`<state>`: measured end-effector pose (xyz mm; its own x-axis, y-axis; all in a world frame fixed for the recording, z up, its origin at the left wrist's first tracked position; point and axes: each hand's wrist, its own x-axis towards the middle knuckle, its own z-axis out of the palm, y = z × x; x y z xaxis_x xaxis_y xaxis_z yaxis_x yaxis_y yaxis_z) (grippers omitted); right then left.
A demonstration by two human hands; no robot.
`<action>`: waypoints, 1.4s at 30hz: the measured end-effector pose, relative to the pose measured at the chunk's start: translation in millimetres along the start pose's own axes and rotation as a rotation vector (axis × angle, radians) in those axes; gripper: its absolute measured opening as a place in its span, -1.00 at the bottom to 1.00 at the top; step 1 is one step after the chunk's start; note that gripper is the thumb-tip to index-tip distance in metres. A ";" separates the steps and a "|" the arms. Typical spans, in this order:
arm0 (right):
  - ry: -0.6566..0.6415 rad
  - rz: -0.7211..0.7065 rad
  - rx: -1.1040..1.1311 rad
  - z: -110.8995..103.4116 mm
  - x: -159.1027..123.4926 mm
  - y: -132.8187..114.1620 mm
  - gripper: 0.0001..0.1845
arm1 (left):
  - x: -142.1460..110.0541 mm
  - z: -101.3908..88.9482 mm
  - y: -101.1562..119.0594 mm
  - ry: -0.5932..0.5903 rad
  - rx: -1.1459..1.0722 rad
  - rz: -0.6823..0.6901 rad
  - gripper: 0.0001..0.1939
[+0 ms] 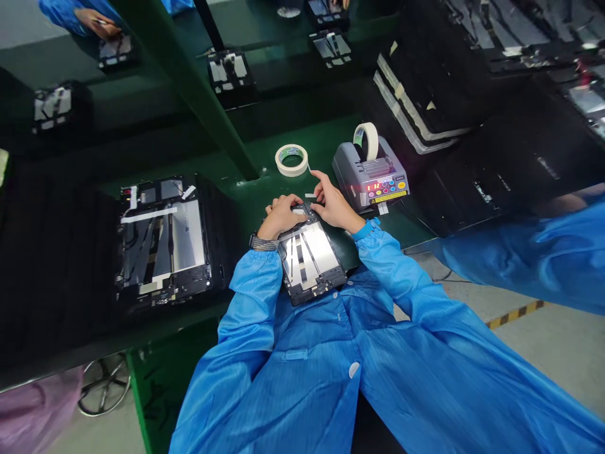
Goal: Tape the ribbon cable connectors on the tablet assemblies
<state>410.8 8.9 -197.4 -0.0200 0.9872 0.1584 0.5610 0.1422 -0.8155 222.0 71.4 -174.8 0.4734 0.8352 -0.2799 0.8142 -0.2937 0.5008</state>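
Note:
An opened tablet (319, 244), its silver inner panel and dark flex cables showing, lies tilted at the table's front edge against my blue smock. My left hand (282, 215) is closed over its far left corner, thumb on top. At the far right corner, my right hand (331, 203) rests its thumb near the tablet's edge. Its index finger is stretched out, with a small white sliver of tape at the fingertip. Just beyond the tablet lies a short white tape strip (311, 195). A roll of masking tape (292, 160) lies flat past my fingertips.
Right of my hands stands a grey tape dispenser (371, 173) with a lit display. On the left is a stack of opened tablets (186, 233). A green post (198, 101) rises behind. Black foam trays (425, 107) fill the right; a co-worker's sleeve (543, 252) is close.

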 end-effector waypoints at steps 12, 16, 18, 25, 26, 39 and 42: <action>-0.101 -0.081 -0.184 -5.3 -4.1 -3.5 0.11 | 2.3 2.4 -4.0 0.013 -0.021 0.019 -0.63; -0.076 -0.075 -0.186 -10.4 -1.4 -14.9 0.07 | 0.5 1.8 -3.6 0.016 -0.029 0.022 -0.62; -0.034 -0.024 -0.114 -15.6 -1.4 -17.4 0.02 | 0.0 2.3 -4.3 0.015 -0.040 0.022 -0.62; -0.376 0.099 -0.117 -21.7 4.7 -29.5 -0.07 | 1.2 5.9 -8.2 0.028 -0.029 0.058 -0.64; -0.409 0.107 -0.150 -19.5 7.6 -30.9 -0.06 | 1.3 6.3 -8.4 0.030 -0.030 0.060 -0.64; -0.546 0.090 -0.370 -17.9 29.6 -39.0 0.02 | 7.1 12.4 -12.4 0.043 -0.037 0.069 -0.63; -0.569 0.098 -0.397 -16.3 32.3 -42.4 0.03 | 6.5 12.2 -12.6 0.047 -0.037 0.076 -0.63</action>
<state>399.8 33.7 -148.6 -0.3231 0.8940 -0.3104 0.8402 0.1201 -0.5288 218.9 74.9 -193.0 0.5169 0.8319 -0.2018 0.7628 -0.3407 0.5496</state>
